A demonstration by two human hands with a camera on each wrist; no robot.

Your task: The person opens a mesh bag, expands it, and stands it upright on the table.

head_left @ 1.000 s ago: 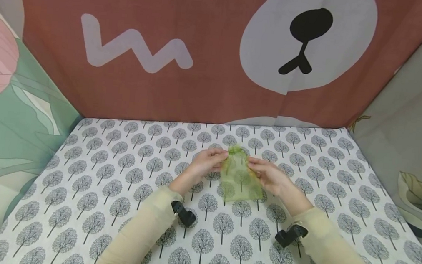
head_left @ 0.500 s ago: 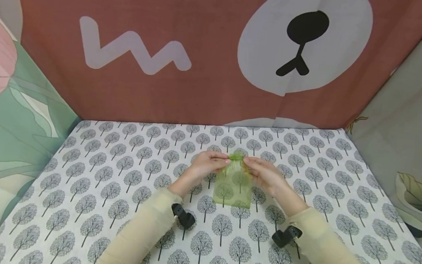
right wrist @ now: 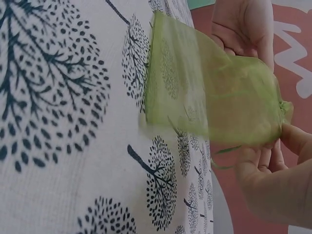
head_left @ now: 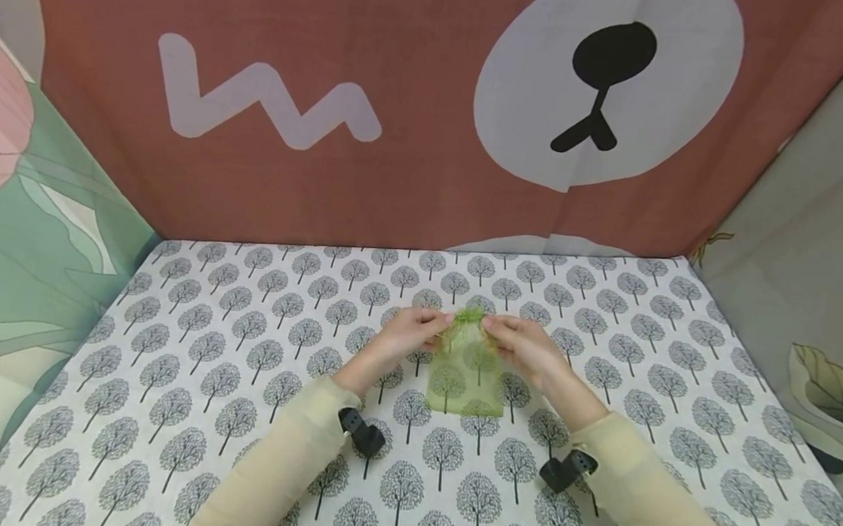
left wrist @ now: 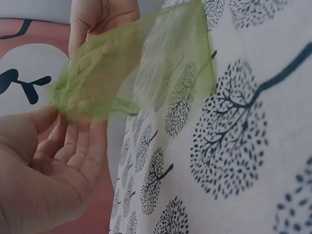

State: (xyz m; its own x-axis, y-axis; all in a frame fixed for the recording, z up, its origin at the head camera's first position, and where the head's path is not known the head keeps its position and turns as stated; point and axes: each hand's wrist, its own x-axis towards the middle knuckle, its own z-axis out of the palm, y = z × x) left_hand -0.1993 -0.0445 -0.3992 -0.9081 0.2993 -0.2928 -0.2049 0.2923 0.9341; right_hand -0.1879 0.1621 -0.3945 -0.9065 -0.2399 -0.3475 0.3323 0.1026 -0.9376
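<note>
A sheer green drawstring pouch [head_left: 467, 377] hangs upright between the two hands, its neck gathered into a ruffle at the top. My left hand [head_left: 408, 333] pinches it at the left side of the neck between thumb and fingers. Opposite, my right hand [head_left: 528, 349] pinches the right side of the neck. The left wrist view shows the thin fabric of the pouch [left wrist: 151, 53] with fingers visible through it. A loop of green drawstring [right wrist: 226, 149] dangles near the right hand in the right wrist view. Trees on the cloth show through the pouch.
A white cloth with a black tree print [head_left: 228, 413] covers the table. Behind it hangs a reddish-brown curtain [head_left: 413, 187] with a bear's face. Patterned fabric walls [head_left: 804, 271] close off both sides. A black wrist camera [head_left: 363, 433] sits on each sleeve.
Both hands have come slightly nearer, and the pouch's lower edge has swung left and now hangs straighter. Its neck looks more tightly gathered. The left hand's fingers have closed further on it.
</note>
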